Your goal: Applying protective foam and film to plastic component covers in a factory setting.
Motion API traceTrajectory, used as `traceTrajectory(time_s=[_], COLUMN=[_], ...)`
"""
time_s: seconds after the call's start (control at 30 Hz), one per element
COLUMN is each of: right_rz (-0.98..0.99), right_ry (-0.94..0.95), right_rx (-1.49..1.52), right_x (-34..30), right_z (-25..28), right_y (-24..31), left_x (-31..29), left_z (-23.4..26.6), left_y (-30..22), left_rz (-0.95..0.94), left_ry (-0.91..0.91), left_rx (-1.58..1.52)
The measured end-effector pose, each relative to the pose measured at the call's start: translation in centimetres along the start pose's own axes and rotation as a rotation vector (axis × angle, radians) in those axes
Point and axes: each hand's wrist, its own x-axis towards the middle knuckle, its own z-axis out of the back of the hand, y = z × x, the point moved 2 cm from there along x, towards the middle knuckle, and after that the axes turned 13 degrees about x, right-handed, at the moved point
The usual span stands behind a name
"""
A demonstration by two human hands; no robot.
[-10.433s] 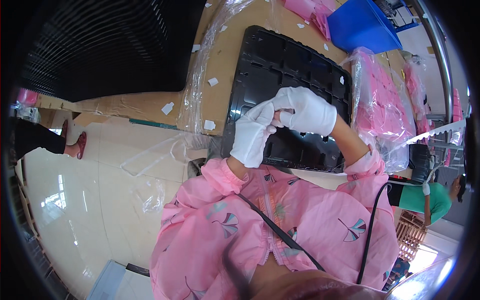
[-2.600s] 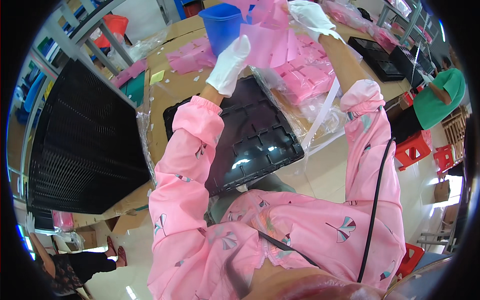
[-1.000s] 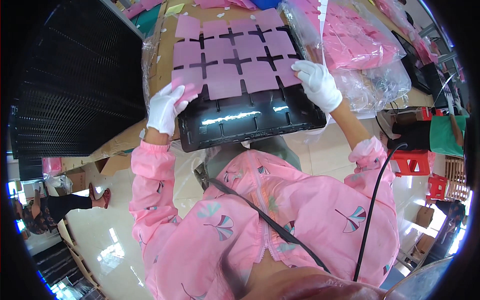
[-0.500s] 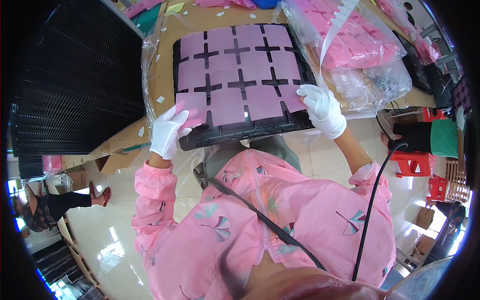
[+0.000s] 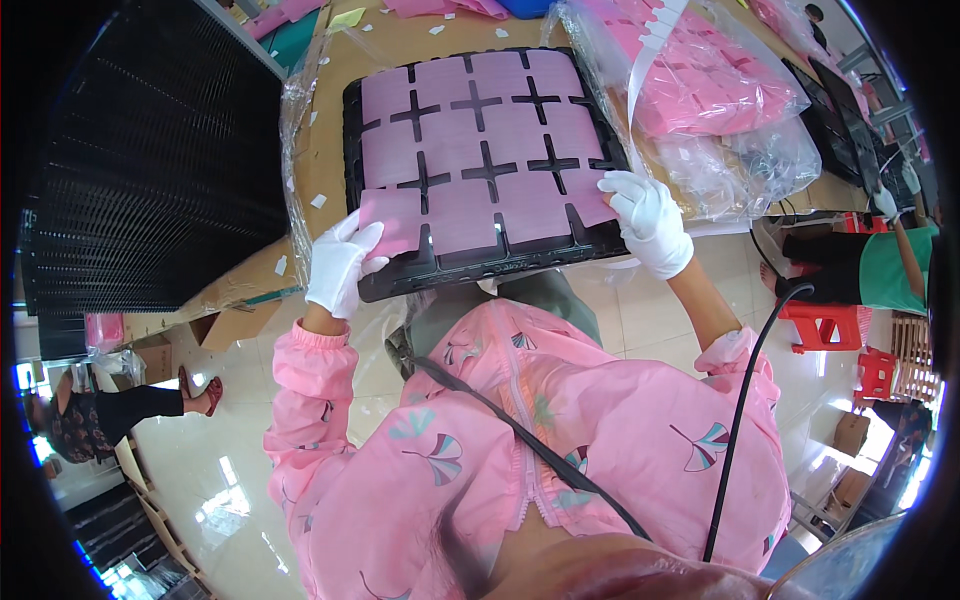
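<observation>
In front of me lies a black plastic tray [image 5: 485, 270] covered by a thin pink sheet [image 5: 455, 145] with cross-shaped cut-outs; the tray's black shows through them. My left hand [image 5: 340, 265], in a white glove, pinches the sheet's near left corner, slightly raised over the tray's rim. At the near right corner, my right hand [image 5: 648, 225], also white-gloved, is closed on the sheet's edge beside the tray's rim. The fingertips of the right hand are partly hidden.
Stacked black trays [image 5: 160, 170] stand at the left. Clear plastic bags with pink sheets [image 5: 700, 85] lie to the right on the brown table covering [image 5: 400, 40], along with paper scraps. A white strip [image 5: 650, 50] hangs at the far right. At right, another person in green [image 5: 895, 265] handles a black tray.
My left hand has shifted slightly right and up, and the near left corner of the sheet now lies flatter over the tray. My right hand has barely moved. The co-worker's hands have moved.
</observation>
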Motion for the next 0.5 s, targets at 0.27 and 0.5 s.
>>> traceTrajectory(time_s=[0.27, 0.5], right_rz=[-0.062, -0.047], right_ry=[0.035, 0.05], right_rx=[0.015, 0.034], right_x=[-0.85, -0.74], right_z=[-0.27, -0.5], right_y=[0.19, -0.23], left_x=[-0.52, -0.98], left_z=[-0.12, -0.21], left_y=[-0.02, 0.17], left_rz=[0.006, 0.014], left_ry=[0.018, 0.019], left_rx=[0.028, 0.025])
